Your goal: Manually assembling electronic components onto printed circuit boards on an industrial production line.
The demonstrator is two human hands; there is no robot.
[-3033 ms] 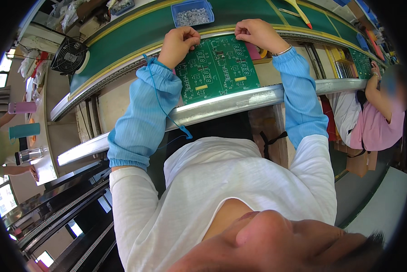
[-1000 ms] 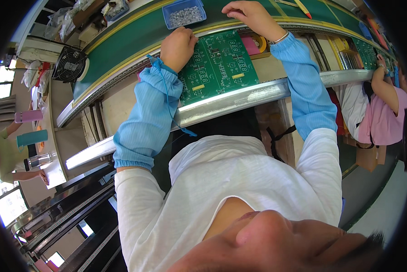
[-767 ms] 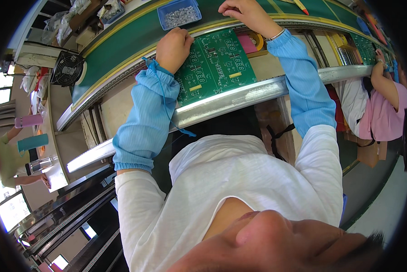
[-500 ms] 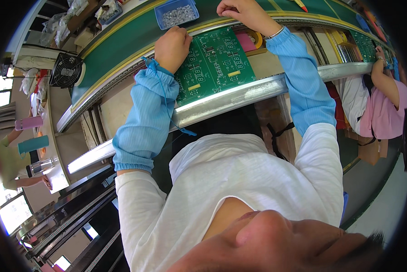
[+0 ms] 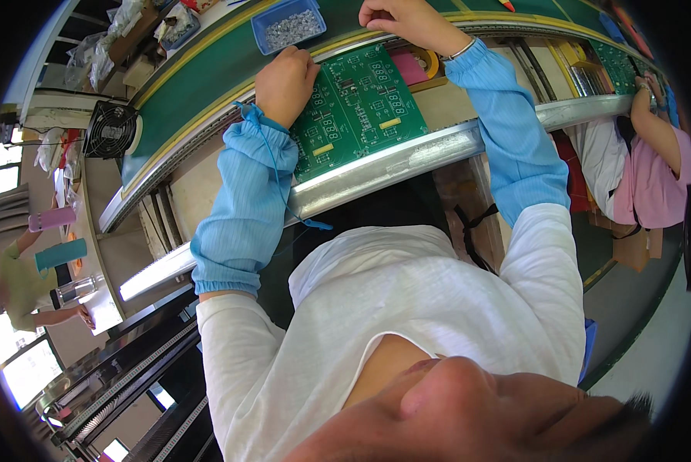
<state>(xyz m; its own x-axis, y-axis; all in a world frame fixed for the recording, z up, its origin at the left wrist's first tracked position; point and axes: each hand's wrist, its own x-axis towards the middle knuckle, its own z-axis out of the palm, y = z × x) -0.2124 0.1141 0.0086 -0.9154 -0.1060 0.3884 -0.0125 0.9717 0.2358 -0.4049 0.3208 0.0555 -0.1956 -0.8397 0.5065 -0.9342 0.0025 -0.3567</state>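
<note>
A green circuit board with digit displays, pale yellow strips and small components lies across the metal rails in front of me. Beside its upper left corner is my left hand, fingers curled in; whatever they hold is hidden. Beyond the board's far edge, my right hand hangs over the green belt with thumb and fingers bent together, and anything between them is too small to make out. A blue bin of small clear parts stands on the belt, just past my left fingers. Light blue sleeve covers wrap both forearms.
The silver rail runs along the near side. A black fan stands at the left. Right of the board are a pink piece and a yellow tape roll. A co-worker in pink handles another board at far right.
The whole view has shifted slightly. Both hands keep nearly the same curled pose and place relative to the board.
</note>
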